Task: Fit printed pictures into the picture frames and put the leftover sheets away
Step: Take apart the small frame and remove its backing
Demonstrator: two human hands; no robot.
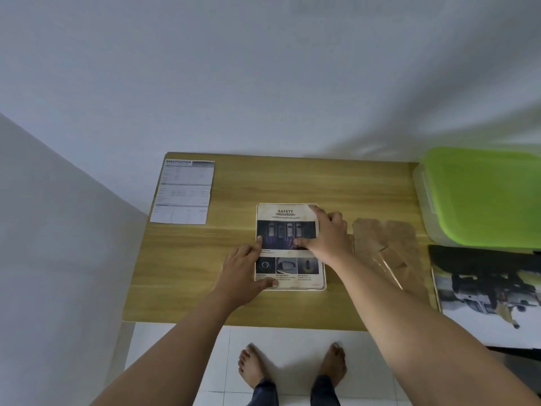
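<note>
1. While both hands press flat on it, the printed picture (289,244) headed SAFETY lies at the middle of the table (234,235).
2. Left hand (246,268), fingers spread and grasping nothing, covers the picture's left edge.
3. Right hand (325,238), also released, covers its right edge.
4. A specification sheet (183,191) lies far-left of the picture; a brown backing board (383,247) lies just right.

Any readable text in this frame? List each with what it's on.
"SAFETY": heading on the printed sheet under both hands, mid table.
"SPECIFICATION": header of the white sheet at the table's far left corner.
Unreadable: the band and line under "SAFETY", the captions under its small photos, the white sheet's table rows.
No text visible on the green lid or the poster at right.
</note>
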